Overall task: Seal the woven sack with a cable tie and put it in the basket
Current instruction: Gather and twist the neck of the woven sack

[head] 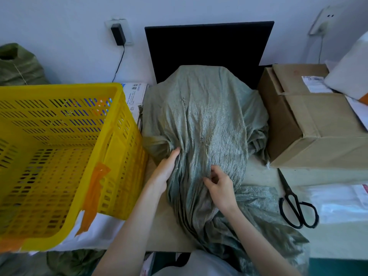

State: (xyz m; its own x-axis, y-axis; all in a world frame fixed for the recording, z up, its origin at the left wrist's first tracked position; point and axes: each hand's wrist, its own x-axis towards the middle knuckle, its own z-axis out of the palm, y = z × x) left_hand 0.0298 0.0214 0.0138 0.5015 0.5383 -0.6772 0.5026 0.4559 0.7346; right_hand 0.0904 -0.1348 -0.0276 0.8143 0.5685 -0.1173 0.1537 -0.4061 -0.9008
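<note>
Head view: the green sack (pixel 205 120) lies on the table (pixel 258 176), its full end away from the person and its loose mouth trailing toward them. The left hand (pixel 163 172) presses flat against the sack's left side, its fingers (pixel 176 152) stretched out and not clenched. The right hand (pixel 221 186) sits on the gathered cloth, fingers (pixel 209 182) curled and pinching pleats. This looks like the gathering step; the neck is not yet bunched tight. No cable tie is visible. Next the loose cloth needs squeezing into one narrow neck and a tie must be found. The yellow basket (pixel 65 140) waits just left of the left hand; scissors (pixel 294 204) lie to the right of the right hand.
</note>
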